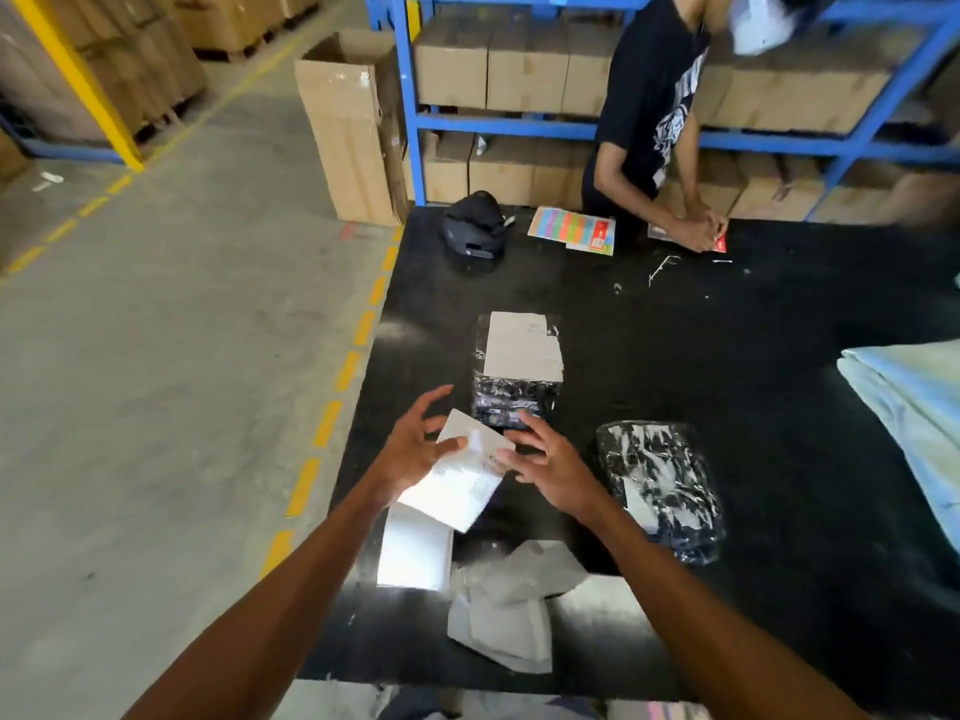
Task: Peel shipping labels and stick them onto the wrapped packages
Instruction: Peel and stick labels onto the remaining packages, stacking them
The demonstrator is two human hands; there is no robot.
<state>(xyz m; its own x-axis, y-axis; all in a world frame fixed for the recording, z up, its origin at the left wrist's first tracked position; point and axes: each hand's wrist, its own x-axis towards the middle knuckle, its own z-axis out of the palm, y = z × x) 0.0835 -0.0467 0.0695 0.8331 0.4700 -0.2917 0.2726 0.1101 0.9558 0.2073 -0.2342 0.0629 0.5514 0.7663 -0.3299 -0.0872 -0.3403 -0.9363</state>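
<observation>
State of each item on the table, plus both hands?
label, held above the table
left hand, thumb pinches label
right hand, fingertips at label's edge, grip unclear
far package, wrapped, labelled
right package, wrapped, flat, labelling unclear
backings, crumpled on table
label stack, flat at table edge
</observation>
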